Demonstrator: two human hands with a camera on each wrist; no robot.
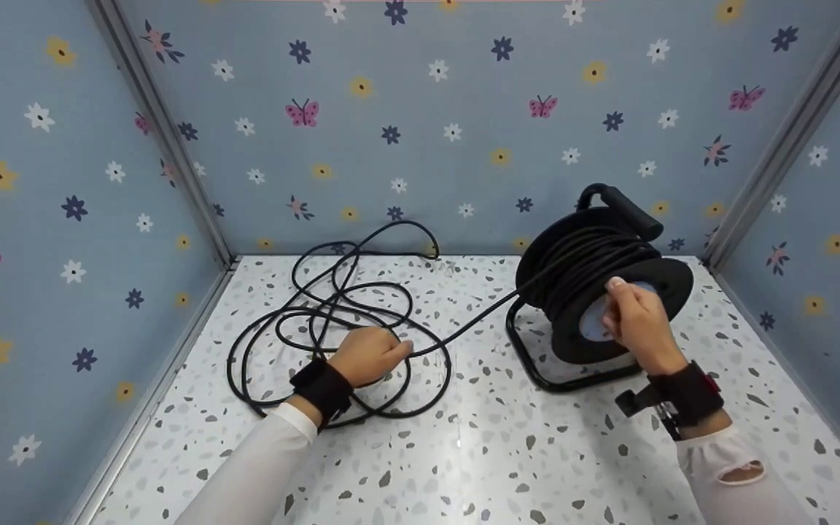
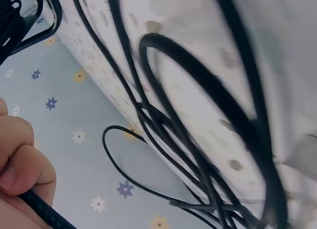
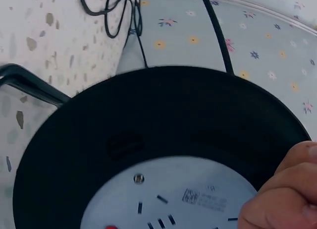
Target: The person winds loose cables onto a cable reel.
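A black cable reel (image 1: 572, 337) stands on its tube frame at the right, wound with black cable and topped by a carrying handle (image 1: 631, 211). My left hand (image 1: 370, 355) grips the cable (image 1: 482, 315), which runs taut from there up to the drum. In the left wrist view, a length of cable (image 2: 42, 209) comes out below the curled thumb. Against the reel's outer face, my right hand (image 1: 639, 321) has its fingers curled; whatever part they hold is hidden. The right wrist view shows the pale centre plate (image 3: 168, 194) beside that hand.
Loose cable loops (image 1: 245, 357) lie around and under the left hand, one reaching the back wall. The speckled tabletop (image 1: 464, 452) is bounded by blue flowered panels (image 1: 420, 109) at the back and both sides. The reel's foot (image 1: 537, 375) juts forward.
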